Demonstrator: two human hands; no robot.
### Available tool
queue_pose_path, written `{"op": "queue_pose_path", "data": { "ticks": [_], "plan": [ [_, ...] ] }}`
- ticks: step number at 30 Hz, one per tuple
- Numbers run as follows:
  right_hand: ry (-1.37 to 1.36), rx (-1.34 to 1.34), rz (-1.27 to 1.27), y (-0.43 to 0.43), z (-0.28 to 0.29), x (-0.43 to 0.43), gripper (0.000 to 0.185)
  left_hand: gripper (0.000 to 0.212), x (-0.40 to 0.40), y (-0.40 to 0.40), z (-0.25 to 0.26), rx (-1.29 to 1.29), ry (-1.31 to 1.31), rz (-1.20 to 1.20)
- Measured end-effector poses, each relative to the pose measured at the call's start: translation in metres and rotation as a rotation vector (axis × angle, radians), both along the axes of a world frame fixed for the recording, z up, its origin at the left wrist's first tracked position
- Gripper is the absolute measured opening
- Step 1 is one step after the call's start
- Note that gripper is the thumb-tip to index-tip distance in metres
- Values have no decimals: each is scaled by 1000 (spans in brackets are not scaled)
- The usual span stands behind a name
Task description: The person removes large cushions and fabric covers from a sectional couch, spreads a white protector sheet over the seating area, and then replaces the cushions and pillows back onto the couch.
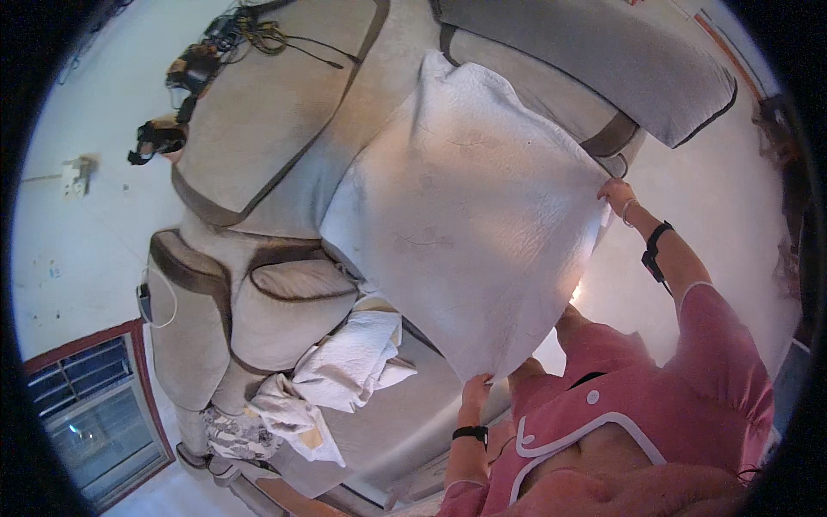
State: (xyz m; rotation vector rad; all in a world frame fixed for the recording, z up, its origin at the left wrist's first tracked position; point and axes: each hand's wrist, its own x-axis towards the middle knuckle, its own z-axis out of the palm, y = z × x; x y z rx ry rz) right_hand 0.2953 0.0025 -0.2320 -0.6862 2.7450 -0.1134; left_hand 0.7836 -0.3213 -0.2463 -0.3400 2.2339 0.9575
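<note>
A large pale, wrinkled cloth [478, 213] spreads from the seat of a beige sofa [400, 58] towards me, its near edge lifted. My left hand [478, 390] pinches one near corner, beside my knees. My right hand [617, 195] grips the other near corner, so the edge between them is stretched fairly straight. The cloth's far end lies rumpled against the sofa, and the seat beneath it is hidden. Black bands circle both my forearms or wrists.
Crumpled white cloths [349, 362] lie on the sofa section at lower left, near a patterned cushion [239, 433]. Black devices and cables [219, 48] rest along the backrest top. A grey cushioned piece [594, 58] sits at upper right. Pale floor [698, 194] shows at right.
</note>
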Motion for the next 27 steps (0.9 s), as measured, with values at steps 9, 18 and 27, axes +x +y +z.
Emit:
{"op": "queue_pose_path", "data": {
  "ticks": [9,18,27],
  "plan": [
    [-69,-161,-614,60,-88,15,20,25,28,29,-84,227,-125,74],
    [-280,-140,-1067,67,-182,42,36,43,52,-14,-177,-236,-99,843],
    [-48,-183,-960,85,-130,41,46,43,-24,-38,-134,-229,-294,1291]
  ]
}}
